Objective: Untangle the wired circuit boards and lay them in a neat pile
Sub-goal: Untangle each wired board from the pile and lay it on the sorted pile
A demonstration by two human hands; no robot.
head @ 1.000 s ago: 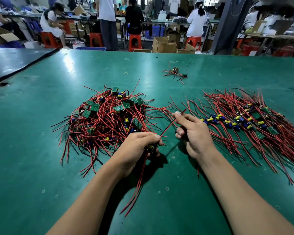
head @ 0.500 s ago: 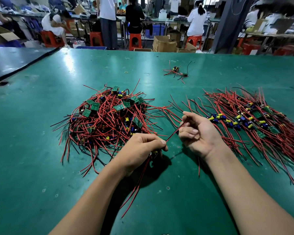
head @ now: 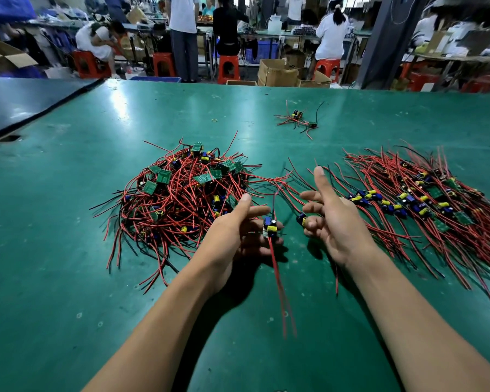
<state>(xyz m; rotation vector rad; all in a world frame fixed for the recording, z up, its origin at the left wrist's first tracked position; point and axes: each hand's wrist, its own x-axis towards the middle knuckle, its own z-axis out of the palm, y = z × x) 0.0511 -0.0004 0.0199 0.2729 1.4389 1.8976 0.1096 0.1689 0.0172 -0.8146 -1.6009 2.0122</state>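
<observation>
- Tabletop [head: 54, 250]: green surface that carries all the items listed here
- Tangled heap [head: 181, 193]: left of centre, a mound of small green circuit boards knotted in red and black leads, with loose ends spreading outward onto the tabletop
- Left hand [head: 232, 239]: at the heap's right edge, thumb raised, fingers curled beneath and holding the held board
- Held board [head: 270, 227]: carries a yellow and a blue component; its red leads [head: 280, 278] hang down toward the viewer
- Second board [head: 301, 219]: just right of the held board, touching the right hand's fingertips; a grip on it cannot be confirmed
- Right hand [head: 334, 219]: thumb pointing up, fingers loosely bent toward the left hand
- Small cluster [head: 297, 120]: a few wired boards lying apart, further back on the tabletop
- Neat pile [head: 422, 199]: right side, boards laid in a row, with leads fanned roughly parallel on either side
</observation>
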